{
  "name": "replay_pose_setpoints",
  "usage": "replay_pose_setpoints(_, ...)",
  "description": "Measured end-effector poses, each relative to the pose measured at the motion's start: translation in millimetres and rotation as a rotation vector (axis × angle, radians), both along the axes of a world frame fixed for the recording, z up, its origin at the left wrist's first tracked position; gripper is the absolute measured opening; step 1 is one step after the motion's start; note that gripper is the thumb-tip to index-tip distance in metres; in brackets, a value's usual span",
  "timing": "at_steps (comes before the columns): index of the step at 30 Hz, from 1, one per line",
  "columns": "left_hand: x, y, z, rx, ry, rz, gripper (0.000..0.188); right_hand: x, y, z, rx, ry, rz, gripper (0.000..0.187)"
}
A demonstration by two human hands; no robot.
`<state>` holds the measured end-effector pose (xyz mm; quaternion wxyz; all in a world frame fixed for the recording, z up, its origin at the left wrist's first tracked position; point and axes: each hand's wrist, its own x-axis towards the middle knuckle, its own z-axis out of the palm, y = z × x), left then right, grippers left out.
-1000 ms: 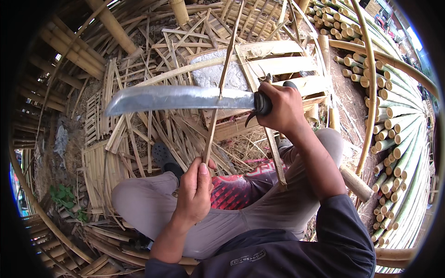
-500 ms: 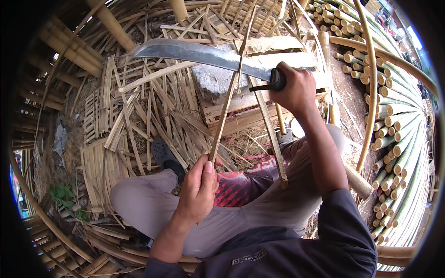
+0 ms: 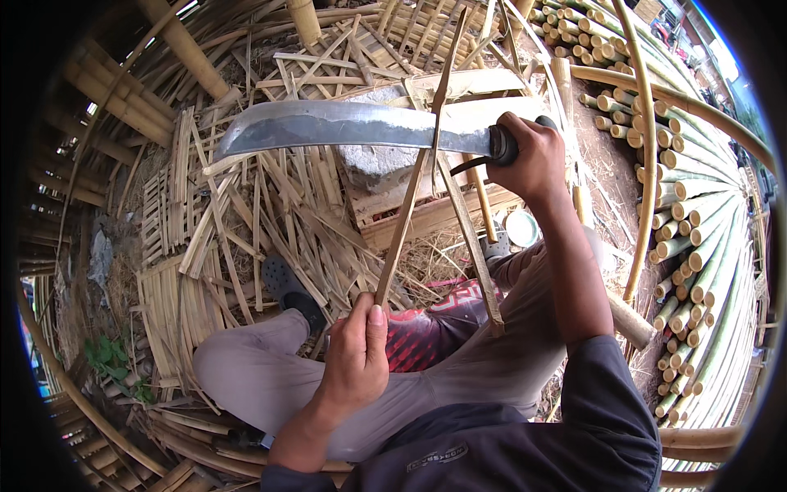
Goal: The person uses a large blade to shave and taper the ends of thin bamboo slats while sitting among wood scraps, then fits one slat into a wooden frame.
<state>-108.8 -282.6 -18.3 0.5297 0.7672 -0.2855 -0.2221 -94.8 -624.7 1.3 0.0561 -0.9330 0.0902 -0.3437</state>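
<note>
My left hand [image 3: 357,361] grips the lower end of a thin bamboo strip [image 3: 410,205] that stands nearly upright over my lap. My right hand [image 3: 533,160] is closed around the dark handle of a long curved machete [image 3: 344,127]. The blade lies roughly level, its tip pointing left, and crosses the strip near its upper part. I cannot tell whether the edge is cutting into the strip or just resting against it. A second bamboo slat [image 3: 471,246] leans across my right thigh.
Split bamboo slats [image 3: 246,213] cover the ground ahead and to the left. Round bamboo poles [image 3: 697,238] are stacked on the right. A wooden block with a grey stone [image 3: 377,168] stands in front of my knees. A dark sandal [image 3: 287,283] lies left of my leg.
The machete rose from chest height to a higher tilt half a second ago, then dropped slightly to a level position against the strip. My left hand stayed put on the strip.
</note>
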Motion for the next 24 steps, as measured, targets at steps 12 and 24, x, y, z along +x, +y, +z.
replay_pose_setpoints(12, 14.9, -3.4, -4.1, -0.099, 0.297, -0.038, 0.030, -4.4, -3.0, 6.2, -0.086, 0.071, 0.084, 0.034)
replay_pose_setpoints(24, 8.6, -19.3, -7.7, -0.007, 0.160, -0.032, 0.028, -14.9, 52.7, -23.6, 0.040, 0.130, 0.274, 0.034)
